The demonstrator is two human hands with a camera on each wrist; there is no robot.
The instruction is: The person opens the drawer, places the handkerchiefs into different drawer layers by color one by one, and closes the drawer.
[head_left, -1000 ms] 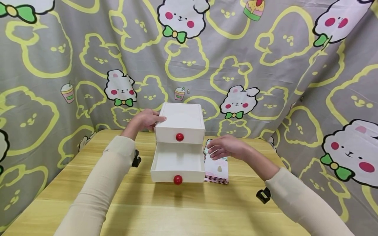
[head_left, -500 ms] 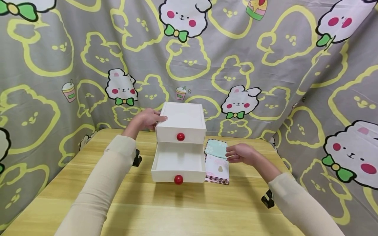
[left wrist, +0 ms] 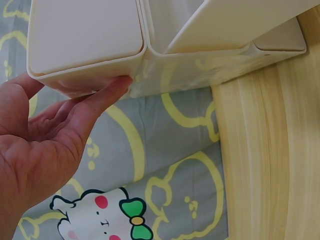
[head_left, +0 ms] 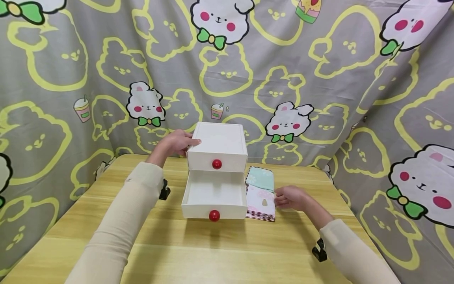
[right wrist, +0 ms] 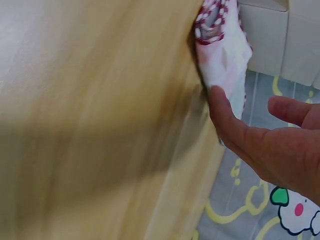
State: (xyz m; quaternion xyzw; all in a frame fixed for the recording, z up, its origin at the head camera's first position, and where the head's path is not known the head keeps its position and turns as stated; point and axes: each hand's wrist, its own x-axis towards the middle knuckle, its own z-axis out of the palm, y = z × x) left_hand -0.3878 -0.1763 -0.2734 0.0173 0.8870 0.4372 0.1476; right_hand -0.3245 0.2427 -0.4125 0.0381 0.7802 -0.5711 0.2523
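Note:
A white tabletop drawer unit (head_left: 219,140) stands on the wooden table, its upper drawer closed. Its lower drawer (head_left: 215,193), with a red round knob (head_left: 214,215), is pulled out and bare inside. My left hand (head_left: 175,142) holds the unit's upper left edge, thumb on top and fingers against the side (left wrist: 95,82). Right of the unit lies a folded cloth (head_left: 262,201), white and pink with a mint-green part and checked trim. My right hand (head_left: 292,198) is at its right edge, where a fingertip (right wrist: 218,95) appears to touch the cloth; some fingers are hidden.
A small black object (head_left: 164,190) sits on the table left of the unit; another (head_left: 320,251) is by the right sleeve. A grey patterned curtain (head_left: 227,75) hangs behind and beside the table.
My right hand has moved from over the cloth to the right, then down towards the front along its right edge, uncovering the mint part. My left hand stays on the unit.

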